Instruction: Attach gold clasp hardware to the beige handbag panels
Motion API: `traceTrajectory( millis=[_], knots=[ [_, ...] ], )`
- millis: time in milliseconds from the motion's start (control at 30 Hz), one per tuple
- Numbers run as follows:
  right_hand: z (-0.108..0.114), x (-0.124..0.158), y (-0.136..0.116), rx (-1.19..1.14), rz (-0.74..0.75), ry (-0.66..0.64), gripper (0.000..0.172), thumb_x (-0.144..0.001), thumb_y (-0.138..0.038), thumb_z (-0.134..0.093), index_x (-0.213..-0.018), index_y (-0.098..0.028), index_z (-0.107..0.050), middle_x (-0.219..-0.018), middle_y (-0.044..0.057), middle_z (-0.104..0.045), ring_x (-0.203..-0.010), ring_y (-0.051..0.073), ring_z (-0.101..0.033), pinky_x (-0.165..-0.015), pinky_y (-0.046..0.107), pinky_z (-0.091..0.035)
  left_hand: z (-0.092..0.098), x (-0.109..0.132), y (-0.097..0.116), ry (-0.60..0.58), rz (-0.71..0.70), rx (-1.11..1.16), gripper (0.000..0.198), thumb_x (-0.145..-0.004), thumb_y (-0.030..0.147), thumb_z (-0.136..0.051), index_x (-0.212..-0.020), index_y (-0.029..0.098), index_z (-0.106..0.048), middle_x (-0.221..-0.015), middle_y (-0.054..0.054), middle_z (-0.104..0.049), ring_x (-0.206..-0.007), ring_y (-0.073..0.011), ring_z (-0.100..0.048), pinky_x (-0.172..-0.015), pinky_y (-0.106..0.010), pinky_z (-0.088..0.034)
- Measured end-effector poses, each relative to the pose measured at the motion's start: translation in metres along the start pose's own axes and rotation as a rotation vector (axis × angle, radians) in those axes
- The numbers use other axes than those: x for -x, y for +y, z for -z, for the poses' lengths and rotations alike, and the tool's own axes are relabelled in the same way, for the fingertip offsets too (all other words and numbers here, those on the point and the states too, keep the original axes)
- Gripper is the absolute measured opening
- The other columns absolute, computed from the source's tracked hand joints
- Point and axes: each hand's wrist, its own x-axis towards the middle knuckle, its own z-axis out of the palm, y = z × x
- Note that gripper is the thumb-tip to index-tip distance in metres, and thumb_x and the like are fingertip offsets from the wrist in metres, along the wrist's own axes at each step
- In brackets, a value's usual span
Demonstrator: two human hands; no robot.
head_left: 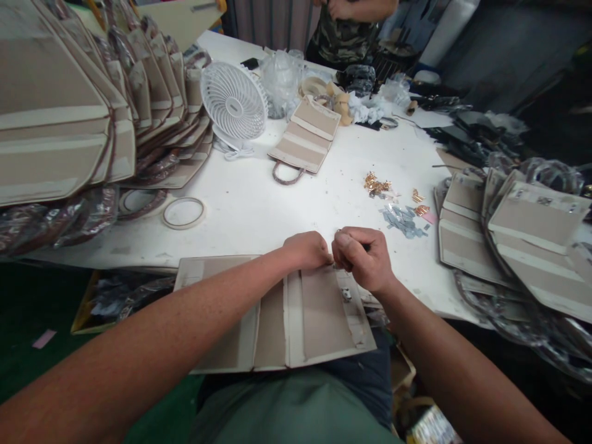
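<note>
A beige handbag panel (pixel 324 320) lies unfolded across the near table edge and my lap, its inner side up. My left hand (pixel 308 251) is closed at the panel's far right corner; what its fingers pinch is hidden. Right beside it, my right hand (pixel 363 254) is closed in a fist just above the same edge. Something tiny shows at its fingertips, too small to name. A small metal fitting (pixel 346 295) sits on the panel's right strip, below my right hand.
Gold metal pieces (pixel 375 184) and grey tabs (pixel 402 221) lie on the white table. Stacked bag panels flank me, left (pixel 55 111) and right (pixel 536 240). A white fan (pixel 235 106), a tape roll (pixel 184 213) and another panel (pixel 308 135) stand or lie ahead. A person (pixel 346 31) is opposite.
</note>
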Motion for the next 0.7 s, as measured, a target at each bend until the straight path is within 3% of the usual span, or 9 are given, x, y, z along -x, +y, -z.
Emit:
traceTrajectory(
  millis=[200,367,533,700],
  knots=[
    [0.004,0.0,-0.006,-0.298,0.116,0.278,0.051,-0.1,-0.041,-0.064,-0.055,-0.023,-0.049,-0.047,-0.004,-0.043,-0.039,0.011,-0.041,-0.04,0.028,-0.033,0.004,0.01,0.006,-0.027,0.031,-0.039,0.034,-0.08,0.054,-0.067,-0.067,0.023,-0.071,-0.06,0.0,-0.063,-0.062,-0.0171,-0.056,-0.061,-0.03,-0.035],
    [0.002,0.001,0.001,-0.321,0.0,0.293,0.049,-0.1,-0.035,-0.064,-0.056,-0.022,-0.05,-0.046,-0.005,-0.044,-0.038,0.011,-0.04,-0.038,0.027,-0.03,0.007,0.013,0.008,-0.026,0.039,-0.066,0.036,-0.081,0.052,-0.066,-0.061,0.022,-0.067,-0.058,0.0,-0.06,-0.059,-0.016,-0.053,-0.058,-0.03,-0.031],
    [0.006,0.003,-0.006,-0.379,0.072,0.397,0.048,-0.098,-0.04,-0.065,-0.056,-0.023,-0.048,-0.046,-0.006,-0.042,-0.037,0.011,-0.038,-0.038,0.028,-0.032,0.005,0.011,0.006,-0.006,0.044,-0.055,0.035,-0.082,0.056,-0.065,-0.07,0.024,-0.072,-0.064,0.001,-0.065,-0.063,-0.0162,-0.056,-0.059,-0.03,-0.033],
    [0.004,0.017,0.01,-0.236,-0.067,0.394,0.049,-0.098,-0.045,-0.063,-0.056,-0.024,-0.048,-0.046,-0.004,-0.043,-0.04,0.012,-0.04,-0.041,0.029,-0.032,0.003,0.013,0.008,0.015,0.027,-0.079,0.036,-0.083,0.055,-0.063,-0.067,0.024,-0.072,-0.064,0.001,-0.067,-0.064,-0.0166,-0.059,-0.06,-0.03,-0.034]
  ],
)
